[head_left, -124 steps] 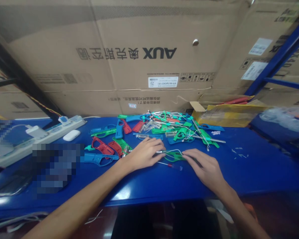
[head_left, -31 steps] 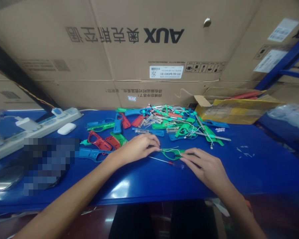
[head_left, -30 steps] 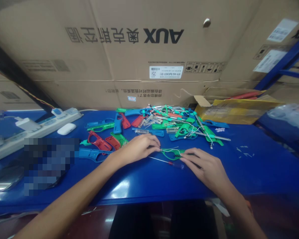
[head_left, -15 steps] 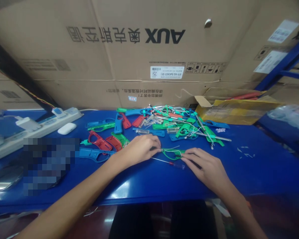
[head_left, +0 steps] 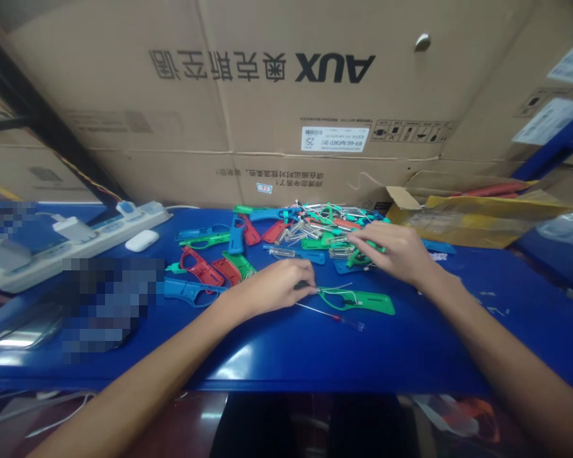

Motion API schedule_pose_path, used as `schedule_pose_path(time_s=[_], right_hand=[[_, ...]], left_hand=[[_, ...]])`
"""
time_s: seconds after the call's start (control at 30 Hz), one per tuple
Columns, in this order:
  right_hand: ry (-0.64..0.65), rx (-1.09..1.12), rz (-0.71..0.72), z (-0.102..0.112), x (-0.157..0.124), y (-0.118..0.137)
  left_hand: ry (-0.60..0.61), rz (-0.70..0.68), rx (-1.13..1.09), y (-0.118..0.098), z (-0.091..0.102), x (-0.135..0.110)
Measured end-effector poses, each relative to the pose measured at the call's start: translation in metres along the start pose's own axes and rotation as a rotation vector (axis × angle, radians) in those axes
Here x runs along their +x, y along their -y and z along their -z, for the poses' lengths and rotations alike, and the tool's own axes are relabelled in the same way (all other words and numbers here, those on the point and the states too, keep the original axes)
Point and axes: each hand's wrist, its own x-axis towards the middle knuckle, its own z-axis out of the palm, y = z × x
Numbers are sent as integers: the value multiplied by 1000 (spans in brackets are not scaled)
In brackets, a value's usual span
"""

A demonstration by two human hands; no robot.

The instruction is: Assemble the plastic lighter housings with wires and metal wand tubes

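Note:
My left hand (head_left: 284, 283) is closed in a pinch at the narrow front end of a green lighter casing half (head_left: 375, 301). The casing lies on the blue table, its hollow inside up, with a white wire and a small black part in it. A screwdriver (head_left: 337, 317) with a clear handle and red collar lies just below it. My right hand (head_left: 394, 251) is over the right side of a pile of lighter parts (head_left: 334, 222), fingers apart, close to a green casing (head_left: 358, 256). Whether its fingertips touch anything is unclear.
Red casings (head_left: 203, 267), a blue casing (head_left: 186, 292) and other halves lie left of the pile. A power strip (head_left: 90, 242) and white earbud case (head_left: 142, 240) are at the left. Cardboard (head_left: 248, 127) stands behind; an open yellow box (head_left: 487, 219) sits back right.
My right hand has let go of the green casing's handle end and moved up and away to the pile. My left hand keeps its pinch. The view has shifted slightly left.

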Motion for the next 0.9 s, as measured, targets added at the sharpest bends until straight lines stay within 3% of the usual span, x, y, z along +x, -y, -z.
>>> schedule_pose_path(time_s=[0.13, 0.3, 0.63, 0.73, 0.9], right_hand=[[-177, -45, -18, -26, 9, -13], [-132, -27, -24, -30, -6, -5], [-153, 45, -225, -30, -8, -10], [-31, 159, -240, -23, -7, -5], [344, 448, -213, -12, -2, 12]], left_hand=[[9, 40, 37, 2, 7, -3], [28, 69, 83, 8, 17, -10], [12, 101, 158, 3, 19, -11], [1, 114, 195, 2, 20, -11], [-38, 32, 212, 3, 15, -6]])
